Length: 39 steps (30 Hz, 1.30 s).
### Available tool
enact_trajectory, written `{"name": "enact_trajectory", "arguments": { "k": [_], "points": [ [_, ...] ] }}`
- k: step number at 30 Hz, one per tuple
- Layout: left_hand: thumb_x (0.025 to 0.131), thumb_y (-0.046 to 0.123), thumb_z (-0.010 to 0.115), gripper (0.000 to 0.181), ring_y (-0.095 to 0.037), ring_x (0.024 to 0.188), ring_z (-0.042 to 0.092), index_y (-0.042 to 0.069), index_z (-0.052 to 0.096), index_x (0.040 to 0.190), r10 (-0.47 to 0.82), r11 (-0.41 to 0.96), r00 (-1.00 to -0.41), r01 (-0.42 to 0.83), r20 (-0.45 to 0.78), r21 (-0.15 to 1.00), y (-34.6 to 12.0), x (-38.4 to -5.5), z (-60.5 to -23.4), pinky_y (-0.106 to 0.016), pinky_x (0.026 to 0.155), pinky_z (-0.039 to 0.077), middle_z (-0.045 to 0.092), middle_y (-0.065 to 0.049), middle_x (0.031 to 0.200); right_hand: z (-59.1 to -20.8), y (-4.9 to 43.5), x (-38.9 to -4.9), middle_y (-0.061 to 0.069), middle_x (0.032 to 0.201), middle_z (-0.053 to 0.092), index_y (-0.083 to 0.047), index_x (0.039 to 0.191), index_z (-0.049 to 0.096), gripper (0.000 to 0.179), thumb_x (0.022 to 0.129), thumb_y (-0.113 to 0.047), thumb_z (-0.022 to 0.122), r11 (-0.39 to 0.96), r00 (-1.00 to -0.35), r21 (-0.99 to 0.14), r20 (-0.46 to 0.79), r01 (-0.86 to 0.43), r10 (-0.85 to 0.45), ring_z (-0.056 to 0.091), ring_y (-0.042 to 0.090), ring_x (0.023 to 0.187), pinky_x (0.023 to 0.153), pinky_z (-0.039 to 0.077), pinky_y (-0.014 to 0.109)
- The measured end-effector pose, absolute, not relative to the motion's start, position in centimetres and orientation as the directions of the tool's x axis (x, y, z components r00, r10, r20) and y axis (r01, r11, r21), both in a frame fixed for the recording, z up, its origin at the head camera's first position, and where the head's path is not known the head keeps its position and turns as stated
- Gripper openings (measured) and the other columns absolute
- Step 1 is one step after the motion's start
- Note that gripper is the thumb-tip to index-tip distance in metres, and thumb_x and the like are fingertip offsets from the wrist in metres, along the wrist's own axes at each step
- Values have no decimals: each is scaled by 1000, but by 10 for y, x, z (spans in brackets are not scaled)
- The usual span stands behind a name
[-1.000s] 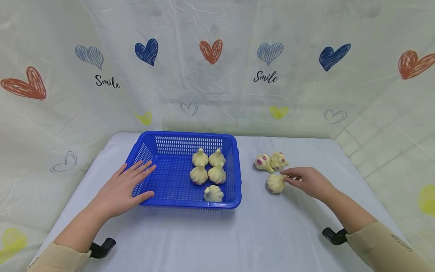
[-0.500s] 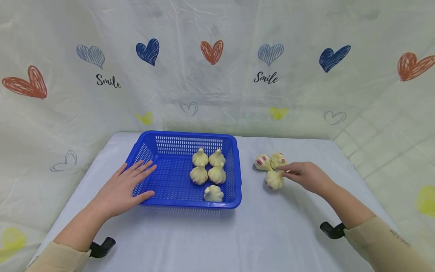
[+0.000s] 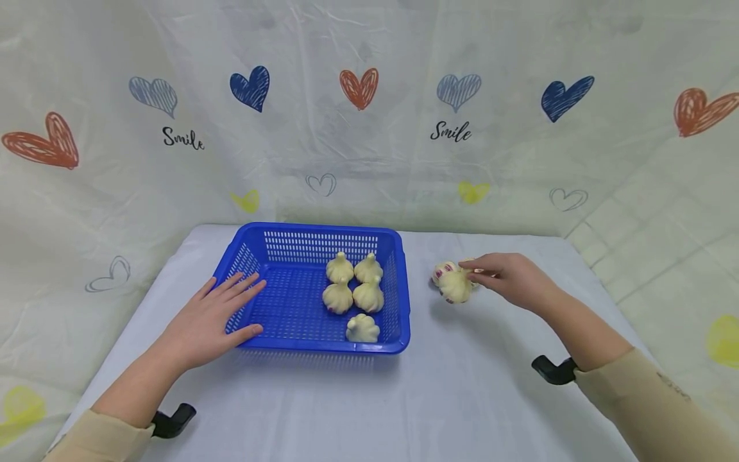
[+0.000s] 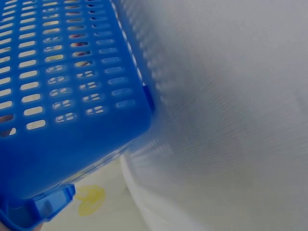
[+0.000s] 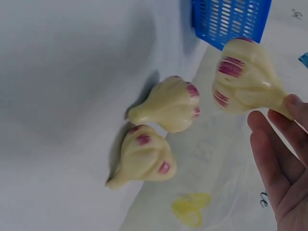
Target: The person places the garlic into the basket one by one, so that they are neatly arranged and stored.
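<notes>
My right hand [image 3: 510, 279] pinches a garlic bulb [image 3: 455, 286] by its stem, off the table. The right wrist view shows that held garlic bulb [image 5: 245, 77] with purple streaks, thumb and fingers at its neck. Behind it two more garlic bulbs lie on the cloth, one [image 5: 168, 103] beside the other [image 5: 147, 154]; in the head view they are partly covered. My left hand [image 3: 202, 321] rests with spread, straight fingers over the left rim of a blue plastic basket [image 3: 300, 348]. Several garlic bulbs [image 3: 362, 328] sit in the basket's right half.
A white cloth [image 3: 346, 410] covers the table. Behind it hangs a pale sheet [image 3: 404, 186] printed with hearts and the word Smile. The basket's slotted wall [image 4: 57, 82] fills the upper left of the left wrist view.
My right hand has lifted the garlic bulb off the cloth and carried it left and away from me, in front of the other two. The left hand has stayed at the basket.
</notes>
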<state>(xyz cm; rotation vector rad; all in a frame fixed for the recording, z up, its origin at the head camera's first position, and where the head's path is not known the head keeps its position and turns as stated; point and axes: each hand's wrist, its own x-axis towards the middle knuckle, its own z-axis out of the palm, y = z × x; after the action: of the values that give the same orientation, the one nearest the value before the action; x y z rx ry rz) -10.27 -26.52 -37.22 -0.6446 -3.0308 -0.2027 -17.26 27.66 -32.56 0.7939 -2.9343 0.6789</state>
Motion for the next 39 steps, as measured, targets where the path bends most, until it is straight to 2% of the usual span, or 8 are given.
{"name": "enact_trajectory", "arguments": {
  "k": [8, 19, 23, 29, 32, 35, 39],
  "points": [
    [93, 61, 56, 79, -36, 149, 21, 24, 32, 157, 403, 906, -914, 407, 59, 120, -265, -102, -371, -56, 121, 5, 28, -4, 162, -304, 249, -179, -4, 113, 73, -19, 123, 73, 30, 94, -23, 70, 773, -859, -395, 98, -497, -502, 69, 15, 94, 79, 58, 39],
    [93, 65, 53, 79, -36, 149, 21, 23, 32, 157, 409, 903, -910, 414, 64, 113, -265, -103, -371, -58, 120, 8, 28, -5, 162, -282, 208, -189, -5, 111, 73, -20, 122, 73, 28, 94, -20, 70, 722, -803, -374, 121, -582, -584, 68, 14, 94, 79, 59, 36],
    [93, 67, 50, 80, -36, 149, 21, 23, 31, 157, 408, 904, -911, 413, 60, 111, -265, -102, -372, -57, 120, 6, 27, -5, 162, -276, 189, -193, -7, 108, 73, -21, 123, 73, 29, 94, -21, 70, 698, -773, -360, 123, -619, -622, 65, 8, 84, 71, 57, 31],
    [93, 61, 56, 79, -35, 149, 20, 23, 31, 157, 408, 904, -911, 412, 55, 114, -265, -102, -372, -54, 121, 2, 27, -5, 163, -269, 157, -199, -8, 106, 73, -25, 123, 73, 28, 95, -22, 69, 650, -712, -347, 80, -676, -697, 60, 4, 59, 57, 53, 27],
    [93, 61, 56, 79, -36, 149, 19, 23, 31, 157, 408, 904, -911, 411, 52, 115, -264, -102, -371, -55, 121, 2, 26, -5, 163, -268, 142, -201, -11, 107, 73, -27, 122, 73, 28, 95, -24, 69, 632, -688, -354, 47, -690, -725, 64, 3, 64, 62, 55, 26],
    [93, 60, 56, 78, -36, 149, 20, 23, 31, 157, 408, 904, -912, 411, 51, 120, -264, -102, -371, -55, 121, 3, 27, -5, 163, -269, 127, -204, -13, 107, 73, -27, 120, 74, 26, 95, -24, 69, 590, -638, -332, 47, -736, -769, 67, 2, 84, 74, 56, 24],
    [93, 60, 56, 79, -36, 149, 20, 23, 31, 157, 408, 903, -911, 412, 59, 117, -263, -101, -371, -55, 121, 3, 27, -5, 162, -273, 110, -206, -12, 106, 73, -25, 120, 74, 25, 96, -26, 67, 551, -584, -321, 8, -770, -812, 68, 4, 90, 79, 55, 24]
  ]
}}
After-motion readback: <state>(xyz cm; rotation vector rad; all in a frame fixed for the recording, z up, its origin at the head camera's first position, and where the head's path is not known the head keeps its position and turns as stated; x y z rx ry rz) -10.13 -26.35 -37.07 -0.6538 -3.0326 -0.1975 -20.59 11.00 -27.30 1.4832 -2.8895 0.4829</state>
